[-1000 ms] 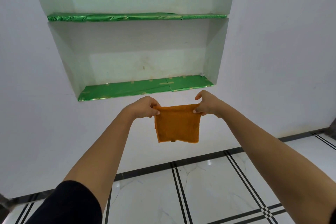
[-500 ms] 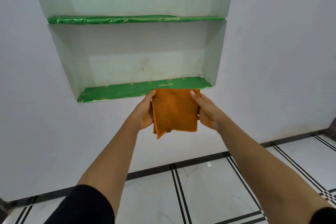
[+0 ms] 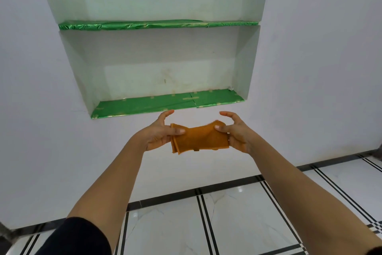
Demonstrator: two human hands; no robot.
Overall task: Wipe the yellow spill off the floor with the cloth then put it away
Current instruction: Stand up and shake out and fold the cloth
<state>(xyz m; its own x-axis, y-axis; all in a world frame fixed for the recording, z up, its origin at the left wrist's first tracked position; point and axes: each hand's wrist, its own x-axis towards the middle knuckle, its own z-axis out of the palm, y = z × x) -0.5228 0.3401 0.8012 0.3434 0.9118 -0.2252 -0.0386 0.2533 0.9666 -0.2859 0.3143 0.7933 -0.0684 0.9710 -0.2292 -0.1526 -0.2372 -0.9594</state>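
The folded orange cloth [image 3: 199,139] is held just below the lower green shelf [image 3: 144,105], one end pinched by the left hand [image 3: 159,133], the other by the right hand [image 3: 236,133]; thumbs lie on top. Likely this keeps the folds together for stowing there.

**A:** What colour do we see in the cloth [image 3: 199,139], just below the alcove [image 3: 165,64]?

**B:** We see plain burnt orange, with one small dark tab on its lower edge.

**A:** And inside the alcove?

**B:** We see pale, green-tinted white walls. The lower shelf [image 3: 144,106] wears shiny green foil dotted with small tan tape patches. The upper shelf [image 3: 157,24] shows a crinkled, glossy green edge.

**A:** Around the alcove?

**B:** We see a plain white wall [image 3: 310,68]. Well below the alcove, the floor [image 3: 237,213] is white marble-look tile with faint grey veins, crossed by double black lines and edged by a black band. A black sleeve [image 3: 76,238] shows below and left of the alcove.
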